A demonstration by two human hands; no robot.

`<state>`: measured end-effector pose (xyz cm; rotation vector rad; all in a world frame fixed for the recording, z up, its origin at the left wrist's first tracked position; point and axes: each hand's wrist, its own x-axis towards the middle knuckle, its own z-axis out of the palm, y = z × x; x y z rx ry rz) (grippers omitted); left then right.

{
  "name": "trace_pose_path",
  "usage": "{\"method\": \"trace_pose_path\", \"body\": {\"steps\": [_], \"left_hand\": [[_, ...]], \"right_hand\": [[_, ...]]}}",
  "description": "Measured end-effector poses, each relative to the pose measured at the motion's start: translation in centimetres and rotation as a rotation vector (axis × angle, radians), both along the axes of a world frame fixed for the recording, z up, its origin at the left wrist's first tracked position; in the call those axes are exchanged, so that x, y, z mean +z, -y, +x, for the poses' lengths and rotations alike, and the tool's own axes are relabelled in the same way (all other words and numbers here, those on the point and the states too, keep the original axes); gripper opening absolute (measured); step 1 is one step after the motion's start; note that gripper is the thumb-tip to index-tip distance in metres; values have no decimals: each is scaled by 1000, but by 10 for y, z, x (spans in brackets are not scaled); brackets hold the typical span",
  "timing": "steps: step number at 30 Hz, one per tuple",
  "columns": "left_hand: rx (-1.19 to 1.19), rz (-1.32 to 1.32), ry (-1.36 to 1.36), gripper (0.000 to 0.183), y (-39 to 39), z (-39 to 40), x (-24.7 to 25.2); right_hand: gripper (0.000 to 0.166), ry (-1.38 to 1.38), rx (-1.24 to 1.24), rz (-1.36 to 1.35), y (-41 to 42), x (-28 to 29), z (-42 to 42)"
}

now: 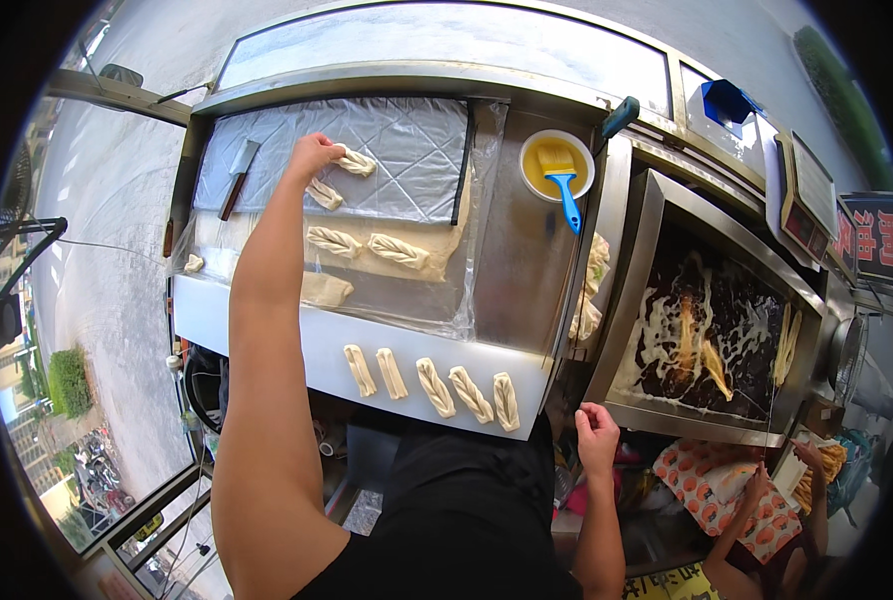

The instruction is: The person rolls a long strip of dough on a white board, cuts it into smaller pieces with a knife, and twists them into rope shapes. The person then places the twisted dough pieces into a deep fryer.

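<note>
My left hand (317,154) reaches out over a silver quilted cover (401,157) and pinches the left end of a twisted dough strip (356,160). Just below it lies another dough piece (324,193), partly behind my wrist. Two more twists (398,251) rest on the flat dough sheet (433,268) under the cover's near edge. Along the white cutting board (266,322) before me are several dough strips, the right-hand ones creased like a twist (506,401). My right hand (597,431) is beside the board's right corner, its fingers curled with nothing seen in them.
A cleaver (241,176) lies on the cover's left. A bowl (557,163) of yellow liquid holds a blue-handled brush (566,196). To the right, dough fries in a foaming oil vat (705,337). Another person's hands (755,480) are below it, by a patterned apron (716,491).
</note>
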<state>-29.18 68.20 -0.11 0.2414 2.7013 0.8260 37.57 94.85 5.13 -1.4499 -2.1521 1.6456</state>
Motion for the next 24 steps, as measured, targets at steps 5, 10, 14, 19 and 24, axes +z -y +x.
{"method": "trace_pose_path", "body": {"steps": [5,10,14,19,24], "left_hand": [[-263,103,-76,23,-26,58,65],[-476,471,356,17,-93,198,155],[-419,791,736,28,-119,283,165],[-267,939,1085,32,-150,366,128],[-286,772,1111,24,-180,444,96]], "right_hand": [[16,-56,72,65,8,-12,-45],[51,-363,-38,-195,12,-22,-134],[91,-637,-147,-950,10,27,-176],[24,-708,-150,-1119,-7,23,-107],[19,-668,-581,-767,-26,-8,-20]]}}
